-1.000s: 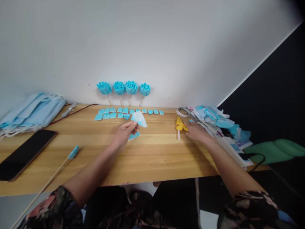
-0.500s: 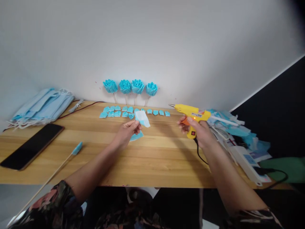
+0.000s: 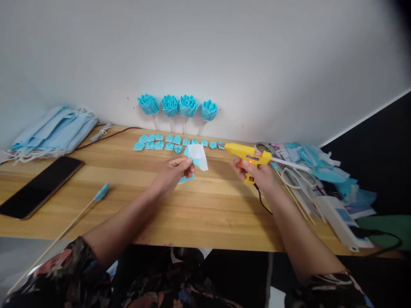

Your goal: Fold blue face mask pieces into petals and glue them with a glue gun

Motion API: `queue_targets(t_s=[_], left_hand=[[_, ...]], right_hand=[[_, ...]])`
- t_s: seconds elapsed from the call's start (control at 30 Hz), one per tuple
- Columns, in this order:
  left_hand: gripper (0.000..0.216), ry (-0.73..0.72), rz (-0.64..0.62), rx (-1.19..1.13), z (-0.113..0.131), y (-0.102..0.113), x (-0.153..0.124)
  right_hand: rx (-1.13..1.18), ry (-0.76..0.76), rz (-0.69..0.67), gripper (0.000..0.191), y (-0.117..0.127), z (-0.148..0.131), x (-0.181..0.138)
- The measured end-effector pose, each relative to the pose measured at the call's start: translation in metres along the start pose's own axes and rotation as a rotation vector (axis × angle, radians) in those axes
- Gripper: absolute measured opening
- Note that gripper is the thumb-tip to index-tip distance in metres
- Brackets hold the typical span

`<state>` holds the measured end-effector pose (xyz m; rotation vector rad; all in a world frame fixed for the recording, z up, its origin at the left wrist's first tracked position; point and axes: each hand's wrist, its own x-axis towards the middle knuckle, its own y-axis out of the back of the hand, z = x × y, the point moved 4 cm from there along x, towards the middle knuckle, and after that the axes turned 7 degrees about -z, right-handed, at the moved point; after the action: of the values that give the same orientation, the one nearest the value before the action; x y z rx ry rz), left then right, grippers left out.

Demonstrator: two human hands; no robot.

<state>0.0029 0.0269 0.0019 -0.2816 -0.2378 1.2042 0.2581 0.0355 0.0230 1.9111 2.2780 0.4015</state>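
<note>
My left hand (image 3: 175, 170) pinches a small pale blue-and-white piece of mask fabric (image 3: 198, 156) just above the wooden table (image 3: 205, 214). My right hand (image 3: 257, 173) grips a yellow glue gun (image 3: 248, 153) by its handle. The gun's nozzle points left toward the fabric piece and stops a short way from it. A white glue stick juts out of the gun's back. A row of small folded blue petals (image 3: 167, 142) lies behind the hands. Four blue fabric roses (image 3: 179, 105) on sticks lean against the wall.
A stack of blue face masks (image 3: 51, 133) lies far left, with a black phone (image 3: 38, 186) in front of it. A wooden skewer with a blue tip (image 3: 96, 197) lies at the left front. Scissors and fabric scraps (image 3: 308, 171) are piled on the right.
My right hand picked the glue gun up from the table, raised it, then brought it left and lower toward the fabric piece. My left hand kept hold of the piece.
</note>
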Motion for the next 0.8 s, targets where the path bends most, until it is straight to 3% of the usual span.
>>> queue_targets(t_s=[0.1, 0.27, 0.47, 0.8], left_hand=[[0.04, 0.001, 0.036, -0.048, -0.004, 0.004, 0.003], [0.039, 0.0, 0.06, -0.076, -0.009, 0.011, 0.005], [0.038, 0.017, 0.072, -0.063, -0.008, 0.009, 0.004], [0.036, 0.04, 0.082, -0.03, -0.006, 0.006, 0.003]], right_hand=[[0.19, 0.06, -0.015, 0.043, -0.018, -0.009, -0.001], [0.287, 0.021, -0.13, 0.047, -0.043, -0.001, -0.012], [0.305, 0.018, -0.213, 0.049, -0.047, 0.008, -0.02], [0.169, 0.106, -0.228, 0.045, -0.052, 0.009, -0.019]])
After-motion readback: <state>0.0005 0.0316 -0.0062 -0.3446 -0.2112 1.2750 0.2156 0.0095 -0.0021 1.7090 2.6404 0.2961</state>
